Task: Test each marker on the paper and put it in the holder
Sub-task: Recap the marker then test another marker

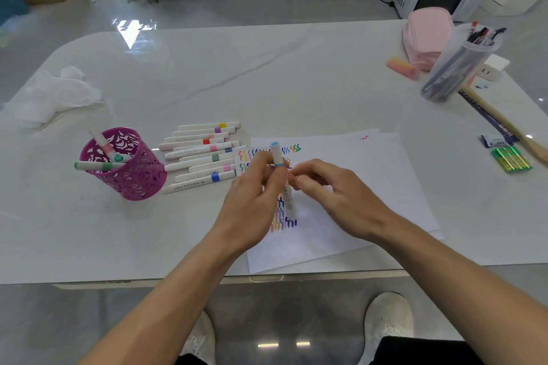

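My left hand holds a white marker with a light-blue band upright over the white paper. My right hand pinches the same marker just below the band, its fingertips touching it. Coloured squiggles show on the paper under the hands and along its top edge. To the left lies a row of several white markers with coloured bands. Further left stands the magenta perforated holder with three markers in it.
Crumpled white tissue lies at the far left. At the right are a clear cup of pens, a pink pouch, a pink-orange eraser, a wooden handle and green refills. The table's front edge runs just below the paper.
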Motion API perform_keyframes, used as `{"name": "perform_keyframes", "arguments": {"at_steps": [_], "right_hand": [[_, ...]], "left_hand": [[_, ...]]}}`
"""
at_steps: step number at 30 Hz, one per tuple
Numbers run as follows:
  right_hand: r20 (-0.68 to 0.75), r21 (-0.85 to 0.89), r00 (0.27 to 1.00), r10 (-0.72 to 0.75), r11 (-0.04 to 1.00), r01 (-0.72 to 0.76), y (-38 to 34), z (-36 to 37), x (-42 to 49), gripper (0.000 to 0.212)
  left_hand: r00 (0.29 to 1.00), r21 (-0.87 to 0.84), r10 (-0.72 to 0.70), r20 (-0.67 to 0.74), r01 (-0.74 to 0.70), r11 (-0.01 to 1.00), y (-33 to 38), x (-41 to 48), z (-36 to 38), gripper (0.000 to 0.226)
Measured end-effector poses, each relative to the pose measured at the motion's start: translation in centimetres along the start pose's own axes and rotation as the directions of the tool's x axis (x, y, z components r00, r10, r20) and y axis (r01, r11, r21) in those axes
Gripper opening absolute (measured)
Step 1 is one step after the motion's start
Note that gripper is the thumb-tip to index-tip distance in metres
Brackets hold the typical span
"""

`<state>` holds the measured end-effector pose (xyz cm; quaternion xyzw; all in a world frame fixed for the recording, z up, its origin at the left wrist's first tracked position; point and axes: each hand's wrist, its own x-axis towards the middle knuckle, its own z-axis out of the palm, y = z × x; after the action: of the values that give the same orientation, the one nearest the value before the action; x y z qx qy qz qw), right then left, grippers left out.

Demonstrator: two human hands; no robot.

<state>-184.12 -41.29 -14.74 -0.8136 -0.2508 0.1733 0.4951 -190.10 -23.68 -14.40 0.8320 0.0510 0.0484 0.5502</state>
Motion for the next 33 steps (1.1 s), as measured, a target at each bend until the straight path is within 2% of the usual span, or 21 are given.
{"name": "perform_keyframes", "arguments": {"at_steps": [4, 7, 9, 11, 13, 15, 18, 22, 25, 28, 31, 33], "right_hand": [[0.004, -0.120, 0.996, -0.094, 0.988, 0.094, -0.1, 0.5, -0.1, 0.029], [0.008, -0.262, 0.990, -0.143, 0.955, 0.140, 0.2, 0.2, 0.0, 0.030], [0.048, -0.375, 0.982, -0.183, 0.908, 0.188, 0.5, 0.0, 0.1, 0.033], [0.055, -0.464, 0.985, -0.161, 0.870, 0.168, 0.8, -0.2, 0.3, 0.035], [0.038, -0.500, 0.992, -0.118, 0.858, 0.121, 0.8, -0.3, 0.4, 0.025], [0.038, -0.492, 0.995, -0.092, 0.865, 0.099, 0.8, -0.4, 0.4, 0.008], [0.054, -0.436, 0.997, -0.055, 0.897, 0.073, 0.8, -0.4, 0.3, 0.021], [0.091, -0.355, 0.996, 0.016, 0.935, 0.017, 0.8, -0.5, 0.3, 0.016], [0.057, -0.453, 0.998, -0.021, 0.890, 0.044, 0.9, -0.3, 0.2, 0.026], [0.028, -0.565, 0.994, -0.105, 0.819, 0.103, 0.2, -0.4, 0.1, 0.032], [0.082, -0.648, 0.985, -0.153, 0.742, 0.170, -0.1, -0.6, 0.0, 0.033], [0.126, -0.693, 0.978, -0.168, 0.690, 0.208, 0.0, -0.4, -0.2, 0.031]], "left_hand": [[0.996, -0.249, -0.084, 0.018, 0.086, 0.965, 0.8, -0.2, 0.6, 0.011], [0.993, -0.294, -0.115, 0.041, 0.122, 0.948, 0.7, -0.3, 0.9, 0.014], [0.993, -0.193, -0.113, 0.031, 0.117, 0.974, 0.1, -0.3, 1.0, 0.014], [0.997, 0.112, -0.069, -0.022, 0.071, 0.991, -0.8, -0.3, 1.0, 0.021], [1.000, 0.424, -0.010, -0.006, 0.012, 0.906, -1.7, -0.4, 0.8, 0.041], [0.999, 0.561, 0.020, 0.046, -0.042, 0.827, -2.4, -0.6, 0.7, 0.058], [0.997, 0.613, 0.024, 0.078, -0.067, 0.787, -3.0, -0.4, 0.5, 0.066], [0.997, 0.617, -0.021, 0.076, -0.030, 0.786, -3.1, 0.1, 0.0, 0.073], [0.999, 0.551, -0.012, 0.035, -0.009, 0.834, -2.6, 0.1, -0.1, 0.076], [0.992, 0.511, 0.118, 0.034, -0.118, 0.851, -2.0, -0.1, 0.0, 0.057], [0.968, 0.552, 0.225, 0.111, -0.248, 0.796, -1.5, -0.2, -0.1, 0.028], [0.955, 0.592, 0.250, 0.159, -0.295, 0.750, -1.4, -0.3, 0.1, 0.021]]}}
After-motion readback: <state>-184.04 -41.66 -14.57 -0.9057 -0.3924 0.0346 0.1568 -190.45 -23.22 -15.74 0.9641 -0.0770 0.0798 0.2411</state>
